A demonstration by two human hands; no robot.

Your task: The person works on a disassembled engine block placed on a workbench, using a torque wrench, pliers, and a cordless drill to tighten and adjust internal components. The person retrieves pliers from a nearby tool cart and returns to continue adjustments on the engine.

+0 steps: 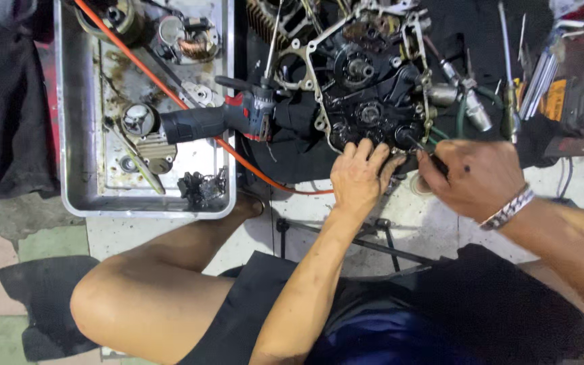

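Near the frame's centre, the left hand point(358, 177) lay palm-down, fingers spread against the lower edge of a greasy black engine case point(366, 88). Just right of it, the right hand point(471, 177) was fisted around a dark-handled tool point(422, 150), its tip touching the case.

Bright, even overhead light is falling; glare is glinting off the metal tray point(69, 135), upper left; edges are bending slightly.

head: one view only | worn on the person's head | faces steeply down at the floor point(136, 236) | near, at arm's reach | no second view shares it
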